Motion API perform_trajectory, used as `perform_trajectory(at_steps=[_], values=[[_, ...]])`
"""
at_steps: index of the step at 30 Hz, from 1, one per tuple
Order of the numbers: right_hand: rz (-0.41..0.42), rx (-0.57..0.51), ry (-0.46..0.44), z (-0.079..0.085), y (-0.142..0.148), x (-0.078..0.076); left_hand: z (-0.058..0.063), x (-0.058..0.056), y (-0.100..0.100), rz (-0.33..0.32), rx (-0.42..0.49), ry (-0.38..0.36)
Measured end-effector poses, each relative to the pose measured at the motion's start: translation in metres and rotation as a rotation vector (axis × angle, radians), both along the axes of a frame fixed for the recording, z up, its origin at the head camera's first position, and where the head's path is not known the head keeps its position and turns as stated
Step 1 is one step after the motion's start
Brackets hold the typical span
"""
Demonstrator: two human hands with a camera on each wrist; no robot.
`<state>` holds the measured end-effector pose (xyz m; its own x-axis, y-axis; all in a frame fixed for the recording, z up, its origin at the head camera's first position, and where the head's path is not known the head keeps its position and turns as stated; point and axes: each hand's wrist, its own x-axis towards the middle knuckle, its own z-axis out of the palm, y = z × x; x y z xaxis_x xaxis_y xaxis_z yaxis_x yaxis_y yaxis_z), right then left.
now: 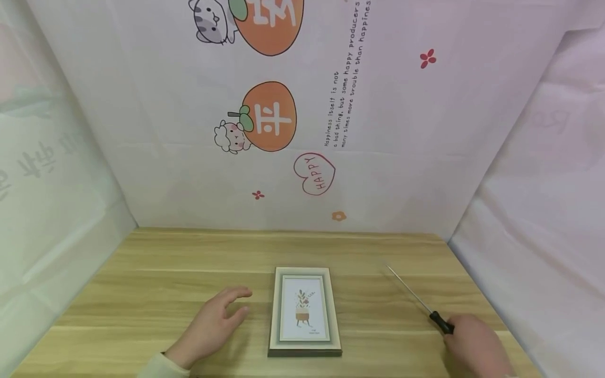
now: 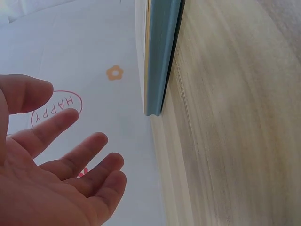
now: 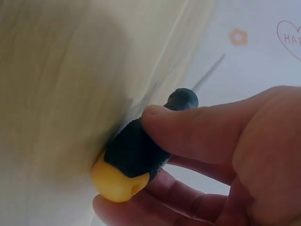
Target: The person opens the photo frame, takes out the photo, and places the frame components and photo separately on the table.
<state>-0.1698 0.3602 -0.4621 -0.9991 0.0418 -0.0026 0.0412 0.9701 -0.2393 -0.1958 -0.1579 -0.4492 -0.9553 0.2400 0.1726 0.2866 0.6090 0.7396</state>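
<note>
A framed picture (image 1: pixel 304 310) with a plant print lies face up on the wooden table, in the middle of the head view. My left hand (image 1: pixel 215 323) hovers to its left, fingers relaxed and apart from it. In the left wrist view the frame's blue-grey side (image 2: pixel 162 56) rises beyond that hand (image 2: pixel 61 165). On the right, my right hand (image 1: pixel 477 344) holds a screwdriver (image 1: pixel 439 320) by its black and yellow handle (image 3: pixel 136 146). Thumb and fingers pinch the handle in the right wrist view, and the long thin shaft (image 1: pixel 408 289) points toward the far left.
The wooden table (image 1: pixel 189 257) reaches back to a white printed cloth (image 1: pixel 378 173) hanging behind it. White cloth also hangs along the left side (image 1: pixel 56 210) and the right side (image 1: pixel 534 220).
</note>
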Motion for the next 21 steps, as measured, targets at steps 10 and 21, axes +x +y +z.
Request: perform_trajectory(at_steps=[10,21], values=[[-0.013,0.02,-0.04,0.0005,0.0069,0.0023,-0.0007,0.0012,0.0021,-0.035,0.008,-0.013],[-0.038,-0.002,-0.108,0.0051,0.0027,0.0015,-0.0012,0.0017,0.0029,-0.056,-0.012,-0.014]])
